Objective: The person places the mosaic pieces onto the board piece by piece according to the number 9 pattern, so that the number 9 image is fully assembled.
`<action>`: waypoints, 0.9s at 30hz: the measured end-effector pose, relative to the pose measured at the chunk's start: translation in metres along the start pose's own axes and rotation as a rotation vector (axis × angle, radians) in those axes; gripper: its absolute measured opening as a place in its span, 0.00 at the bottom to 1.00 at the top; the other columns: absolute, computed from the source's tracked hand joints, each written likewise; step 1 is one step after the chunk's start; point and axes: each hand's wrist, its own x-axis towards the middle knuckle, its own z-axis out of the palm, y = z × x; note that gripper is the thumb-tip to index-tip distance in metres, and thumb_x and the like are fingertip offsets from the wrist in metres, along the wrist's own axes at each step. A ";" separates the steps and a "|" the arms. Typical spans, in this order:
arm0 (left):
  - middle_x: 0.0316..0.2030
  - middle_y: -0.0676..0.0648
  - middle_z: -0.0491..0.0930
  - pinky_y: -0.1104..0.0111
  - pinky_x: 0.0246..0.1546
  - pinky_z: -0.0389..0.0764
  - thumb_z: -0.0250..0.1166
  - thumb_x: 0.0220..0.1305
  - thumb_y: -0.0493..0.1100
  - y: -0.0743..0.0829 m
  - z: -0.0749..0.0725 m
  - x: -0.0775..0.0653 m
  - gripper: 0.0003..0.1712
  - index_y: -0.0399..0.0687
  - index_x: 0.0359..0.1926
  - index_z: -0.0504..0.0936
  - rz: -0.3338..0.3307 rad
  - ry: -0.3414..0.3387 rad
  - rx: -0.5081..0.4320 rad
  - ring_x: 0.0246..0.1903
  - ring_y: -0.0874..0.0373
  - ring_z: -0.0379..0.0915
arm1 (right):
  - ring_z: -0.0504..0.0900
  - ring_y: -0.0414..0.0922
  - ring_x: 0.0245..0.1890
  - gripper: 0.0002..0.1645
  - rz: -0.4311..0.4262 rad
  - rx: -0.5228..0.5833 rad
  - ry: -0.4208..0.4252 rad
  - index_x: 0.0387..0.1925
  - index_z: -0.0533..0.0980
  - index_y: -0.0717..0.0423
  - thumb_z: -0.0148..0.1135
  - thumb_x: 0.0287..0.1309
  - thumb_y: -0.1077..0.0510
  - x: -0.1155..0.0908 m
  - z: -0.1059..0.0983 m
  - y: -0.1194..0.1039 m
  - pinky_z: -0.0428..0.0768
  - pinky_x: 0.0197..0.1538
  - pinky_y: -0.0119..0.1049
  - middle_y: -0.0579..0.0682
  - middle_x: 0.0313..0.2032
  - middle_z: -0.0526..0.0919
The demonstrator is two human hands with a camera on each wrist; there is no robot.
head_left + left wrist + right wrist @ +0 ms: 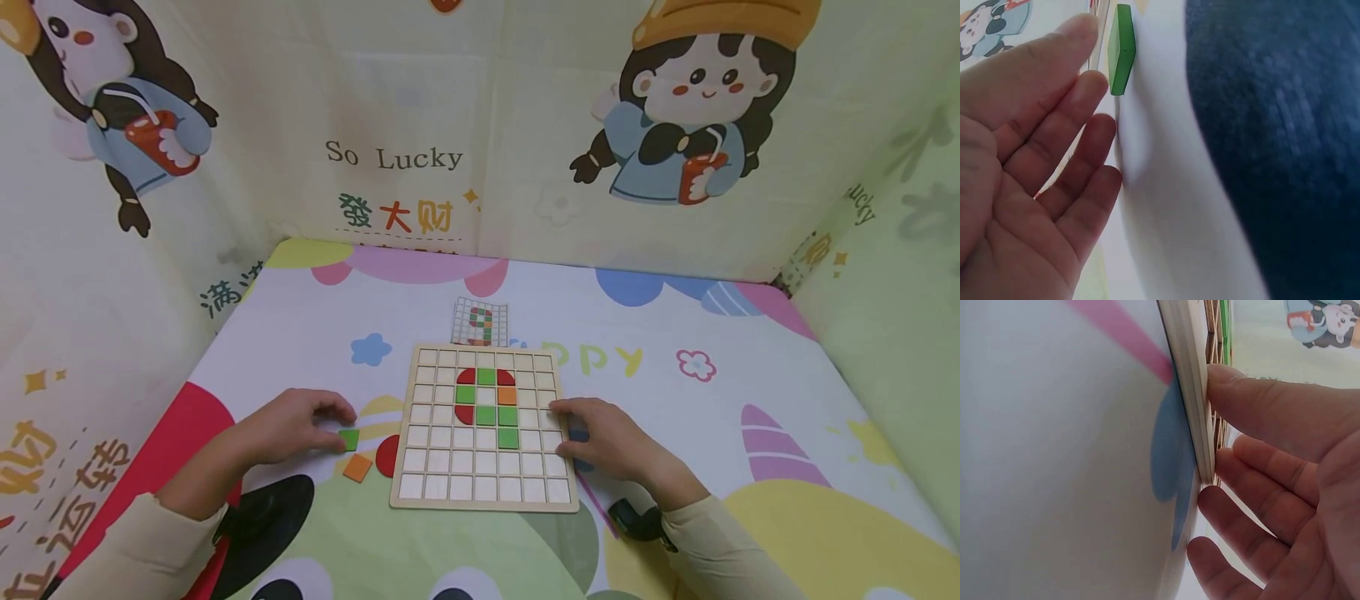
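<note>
R fingers on wood board — flat, sq, gridded.

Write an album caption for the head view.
Right hand touching the wooden grid board, left hand near a loose green square.

Far off, I see a board on the table.
From its middle: card just behind at 12 o'clock, right hand touching at 3, two loose tiles near 9, left hand past them.
</note>
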 end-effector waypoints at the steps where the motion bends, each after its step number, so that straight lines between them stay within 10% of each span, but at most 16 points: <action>1: 0.45 0.50 0.81 0.59 0.44 0.83 0.80 0.48 0.46 0.000 0.000 0.000 0.24 0.48 0.47 0.84 0.001 -0.001 0.003 0.48 0.48 0.73 | 0.75 0.59 0.60 0.32 0.000 0.001 0.001 0.60 0.76 0.61 0.74 0.55 0.57 0.000 0.000 0.000 0.70 0.62 0.57 0.56 0.57 0.80; 27: 0.42 0.50 0.80 0.57 0.45 0.83 0.79 0.51 0.41 0.001 0.004 0.004 0.18 0.49 0.43 0.83 0.001 0.017 0.040 0.46 0.50 0.73 | 0.74 0.59 0.60 0.31 -0.003 -0.001 0.005 0.60 0.76 0.61 0.74 0.55 0.57 -0.001 0.001 0.000 0.70 0.62 0.57 0.56 0.57 0.80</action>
